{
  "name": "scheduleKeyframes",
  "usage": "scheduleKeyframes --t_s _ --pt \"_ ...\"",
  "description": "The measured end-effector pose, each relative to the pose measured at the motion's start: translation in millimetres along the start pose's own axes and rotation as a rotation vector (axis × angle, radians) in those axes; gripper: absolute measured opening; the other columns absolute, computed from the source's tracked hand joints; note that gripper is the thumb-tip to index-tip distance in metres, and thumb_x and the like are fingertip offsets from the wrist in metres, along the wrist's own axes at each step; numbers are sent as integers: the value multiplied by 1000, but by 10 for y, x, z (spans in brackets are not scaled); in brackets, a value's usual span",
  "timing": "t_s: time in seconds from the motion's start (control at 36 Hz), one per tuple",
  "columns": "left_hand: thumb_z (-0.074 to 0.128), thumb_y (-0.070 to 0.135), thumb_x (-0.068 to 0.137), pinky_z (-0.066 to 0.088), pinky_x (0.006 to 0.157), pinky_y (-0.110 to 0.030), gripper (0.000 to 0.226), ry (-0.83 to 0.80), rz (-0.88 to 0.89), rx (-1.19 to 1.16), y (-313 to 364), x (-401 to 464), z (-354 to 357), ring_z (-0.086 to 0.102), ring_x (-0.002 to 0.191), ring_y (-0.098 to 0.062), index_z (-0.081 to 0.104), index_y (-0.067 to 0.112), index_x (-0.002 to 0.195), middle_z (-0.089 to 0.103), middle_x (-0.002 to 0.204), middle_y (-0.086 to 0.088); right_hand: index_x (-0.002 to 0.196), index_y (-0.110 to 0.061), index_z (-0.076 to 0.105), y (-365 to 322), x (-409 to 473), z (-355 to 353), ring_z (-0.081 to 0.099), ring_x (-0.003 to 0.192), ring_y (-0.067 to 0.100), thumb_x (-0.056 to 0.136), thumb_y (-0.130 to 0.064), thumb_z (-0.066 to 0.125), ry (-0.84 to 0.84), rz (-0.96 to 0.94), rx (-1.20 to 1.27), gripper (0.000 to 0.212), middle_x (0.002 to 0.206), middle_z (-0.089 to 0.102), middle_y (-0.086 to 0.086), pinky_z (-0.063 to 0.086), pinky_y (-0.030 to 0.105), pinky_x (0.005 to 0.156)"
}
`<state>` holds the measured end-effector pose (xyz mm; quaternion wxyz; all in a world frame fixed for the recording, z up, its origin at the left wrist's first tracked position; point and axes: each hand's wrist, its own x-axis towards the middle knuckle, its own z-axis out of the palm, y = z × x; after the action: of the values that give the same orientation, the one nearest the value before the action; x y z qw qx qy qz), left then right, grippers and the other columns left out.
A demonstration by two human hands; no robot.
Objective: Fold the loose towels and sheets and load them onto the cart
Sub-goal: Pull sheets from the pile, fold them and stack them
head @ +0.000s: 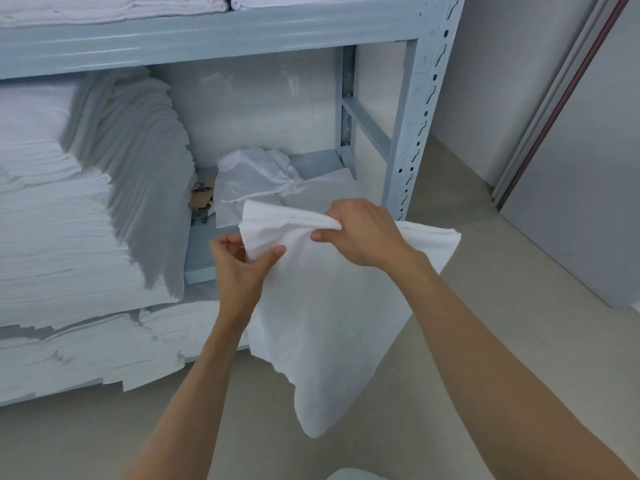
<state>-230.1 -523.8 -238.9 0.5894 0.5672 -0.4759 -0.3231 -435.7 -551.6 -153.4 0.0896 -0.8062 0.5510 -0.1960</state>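
Observation:
A white towel (322, 313) hangs in the air in front of a grey metal rack (412, 109), its lower end drooping toward the floor. My right hand (360, 233) grips the bunched top edge of the towel, knuckles up. My left hand (239, 261) pinches the towel's left edge between thumb and fingers, just below its top corner. A crumpled loose white sheet (256, 178) lies on the rack's middle shelf behind the towel. No cart is in view.
Tall stacks of folded white linen (69, 216) fill the left of the rack, with more linen on the shelf above (114, 8) and below (86, 351). Cardboard scraps (202, 199) lie beside the stack. Beige floor (485, 258) and a grey wall panel (581, 188) lie to the right.

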Motion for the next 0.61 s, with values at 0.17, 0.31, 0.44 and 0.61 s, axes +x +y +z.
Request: scheduleKeyframes --t_s 0.17,0.31,0.44,0.61 --pt "95 39 56 55 90 -36 91 -258 -193 185 -571 -166 36 60 112 -11 47 31 132 62 125 12 64 -18 53 -111 121 -199 51 64 21 87 -53 66 -13 -34 -9 44 73 59 0 27 28 52" --pt "94 23 61 54 89 -43 66 -214 -223 193 -785 -158 63 64 106 -20 58 33 115 68 116 5 71 -8 59 -186 102 -477 52 62 22 85 -52 69 -6 -82 15 47 69 58 4 29 30 52" --pt "91 19 68 52 71 -25 41 -203 -288 140 -886 -141 120 67 92 -15 65 28 97 69 94 14 60 -14 44 -256 126 -831 44 57 17 84 -50 71 9 -80 13 51 63 50 2 29 33 56" --pt "68 34 93 46 73 -22 17 -255 -287 108 -855 -81 213 62 94 -11 64 25 107 67 98 14 60 -22 40 -79 264 -1063 42 58 8 84 -52 69 119 -5 -83 48 62 46 -7 25 30 53"
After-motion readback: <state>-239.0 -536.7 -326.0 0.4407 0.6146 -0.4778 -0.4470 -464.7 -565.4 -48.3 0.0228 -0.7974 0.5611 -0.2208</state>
